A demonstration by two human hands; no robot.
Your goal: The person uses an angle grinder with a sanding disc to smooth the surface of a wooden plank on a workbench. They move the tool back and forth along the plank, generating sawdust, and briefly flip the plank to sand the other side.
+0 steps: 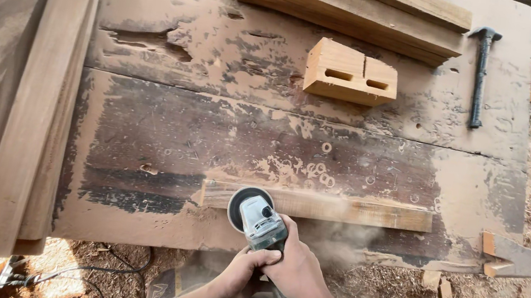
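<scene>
Both hands grip an angle grinder against a wooden strip at the near edge of the surface.

Head view: the left hand (245,273) and right hand (295,267) have their fingers wrapped shut around the rear of the grey angle grinder (260,220), its disc on the left end of the long wooden strip (327,207). Dust drifts off it. Judged compact but weighty and prone to kick (best held by the body, clear of the disc); the strip looks stiff, light and unclamped. A slotted wooden block (351,73) and hammer (480,76) lie farther back.

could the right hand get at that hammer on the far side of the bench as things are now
Probably not at once: the right hand is wrapped round the grinder, and the hammer lies across the bench. Nothing blocks the way.
</scene>
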